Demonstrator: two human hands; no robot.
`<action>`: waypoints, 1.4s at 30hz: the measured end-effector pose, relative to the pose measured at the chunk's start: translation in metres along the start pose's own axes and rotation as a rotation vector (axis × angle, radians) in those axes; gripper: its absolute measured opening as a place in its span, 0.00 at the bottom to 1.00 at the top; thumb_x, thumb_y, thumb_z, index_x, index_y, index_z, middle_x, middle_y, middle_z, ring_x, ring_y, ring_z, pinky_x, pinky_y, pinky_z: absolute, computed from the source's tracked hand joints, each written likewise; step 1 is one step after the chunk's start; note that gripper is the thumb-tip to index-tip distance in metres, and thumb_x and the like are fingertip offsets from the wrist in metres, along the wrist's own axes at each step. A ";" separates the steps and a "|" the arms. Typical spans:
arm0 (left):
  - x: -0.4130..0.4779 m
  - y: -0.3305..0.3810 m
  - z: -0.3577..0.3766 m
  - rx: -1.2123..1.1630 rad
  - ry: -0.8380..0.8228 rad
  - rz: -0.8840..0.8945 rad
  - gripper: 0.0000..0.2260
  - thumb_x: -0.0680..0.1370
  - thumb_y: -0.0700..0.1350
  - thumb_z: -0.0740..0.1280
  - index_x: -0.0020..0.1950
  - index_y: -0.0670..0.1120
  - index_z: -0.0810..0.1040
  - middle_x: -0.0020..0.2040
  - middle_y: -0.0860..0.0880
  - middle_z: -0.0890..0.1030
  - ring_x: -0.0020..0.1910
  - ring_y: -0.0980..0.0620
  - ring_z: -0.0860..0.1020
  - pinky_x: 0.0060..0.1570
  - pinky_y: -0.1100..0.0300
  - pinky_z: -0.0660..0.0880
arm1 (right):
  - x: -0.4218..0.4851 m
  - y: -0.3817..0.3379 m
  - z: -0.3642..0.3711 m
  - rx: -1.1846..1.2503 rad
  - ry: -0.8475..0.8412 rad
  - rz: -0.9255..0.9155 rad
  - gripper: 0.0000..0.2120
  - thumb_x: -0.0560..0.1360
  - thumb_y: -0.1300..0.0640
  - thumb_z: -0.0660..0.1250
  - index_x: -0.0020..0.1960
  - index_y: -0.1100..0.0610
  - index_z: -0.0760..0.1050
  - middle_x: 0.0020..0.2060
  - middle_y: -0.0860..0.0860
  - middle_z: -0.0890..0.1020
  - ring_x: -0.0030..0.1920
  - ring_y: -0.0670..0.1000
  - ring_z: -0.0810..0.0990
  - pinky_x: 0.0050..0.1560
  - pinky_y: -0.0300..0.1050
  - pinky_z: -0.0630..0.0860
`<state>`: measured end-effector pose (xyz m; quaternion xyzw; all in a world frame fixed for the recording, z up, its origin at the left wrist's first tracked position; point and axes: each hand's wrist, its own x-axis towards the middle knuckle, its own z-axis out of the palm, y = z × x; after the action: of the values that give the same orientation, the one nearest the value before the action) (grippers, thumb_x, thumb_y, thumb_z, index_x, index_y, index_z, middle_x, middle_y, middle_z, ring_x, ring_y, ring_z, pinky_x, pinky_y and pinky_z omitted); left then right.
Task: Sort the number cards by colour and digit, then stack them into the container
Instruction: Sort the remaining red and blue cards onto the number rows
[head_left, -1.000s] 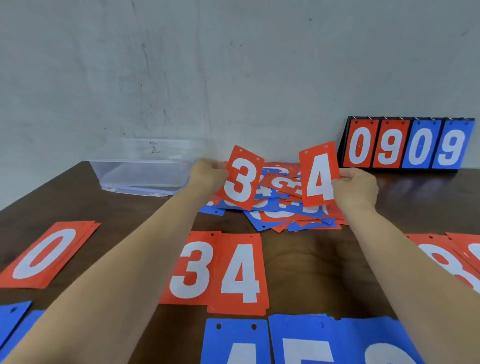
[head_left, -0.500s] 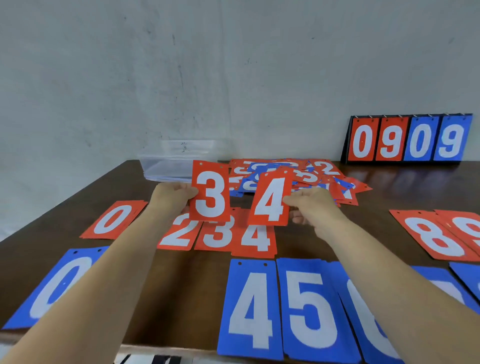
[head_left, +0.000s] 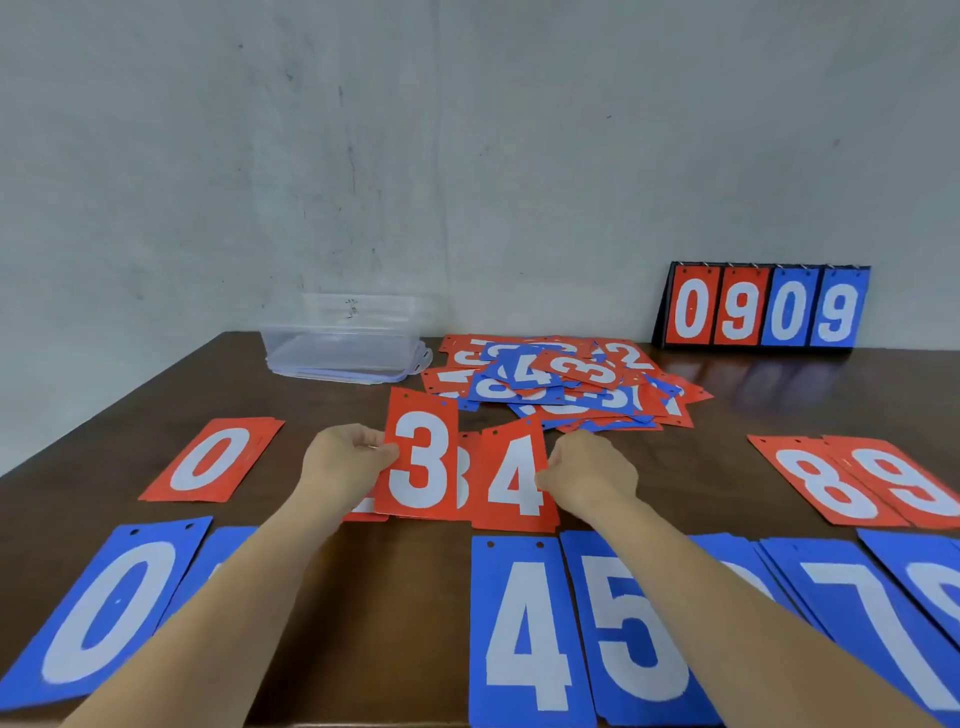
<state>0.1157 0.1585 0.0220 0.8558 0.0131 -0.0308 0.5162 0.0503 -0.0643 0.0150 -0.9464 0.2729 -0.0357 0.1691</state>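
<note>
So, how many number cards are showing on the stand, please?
4, left to right on the stand: red 0, red 9, blue 0, blue 9; others may hang hidden behind.

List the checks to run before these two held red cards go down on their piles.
1. Grip of the left hand on the red 3 card: ok, pinched at its left edge.
2. Grip of the right hand on the red 4 card: ok.
3. Both held cards over the red row, not the blue row: ok.
4. The matching piles beneath them: cannot tell, mostly hidden.
5. The mixed heap sorted through: not ok, many cards lie in it.
</note>
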 end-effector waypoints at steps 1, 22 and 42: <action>0.001 0.001 0.000 0.026 0.001 0.008 0.06 0.78 0.47 0.69 0.52 0.46 0.80 0.52 0.48 0.82 0.52 0.49 0.81 0.53 0.52 0.79 | -0.001 -0.001 0.000 -0.033 0.005 -0.004 0.09 0.75 0.48 0.68 0.49 0.52 0.76 0.40 0.48 0.78 0.41 0.48 0.79 0.32 0.40 0.69; -0.010 0.012 0.030 0.283 0.012 0.138 0.18 0.79 0.46 0.67 0.68 0.44 0.75 0.62 0.45 0.80 0.58 0.49 0.79 0.51 0.58 0.77 | -0.018 0.019 -0.009 -0.295 -0.023 -0.448 0.16 0.81 0.49 0.59 0.68 0.45 0.73 0.68 0.47 0.73 0.67 0.49 0.69 0.66 0.50 0.64; -0.045 0.011 0.043 0.863 0.131 0.374 0.20 0.80 0.56 0.61 0.69 0.49 0.72 0.66 0.49 0.73 0.66 0.50 0.70 0.61 0.56 0.73 | -0.016 0.023 -0.009 -0.292 -0.043 -0.484 0.17 0.82 0.49 0.58 0.70 0.45 0.71 0.68 0.47 0.72 0.68 0.49 0.69 0.66 0.49 0.65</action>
<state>0.0701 0.1157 0.0147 0.9799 -0.1229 0.1140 0.1081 0.0236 -0.0765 0.0156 -0.9989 0.0374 -0.0152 0.0231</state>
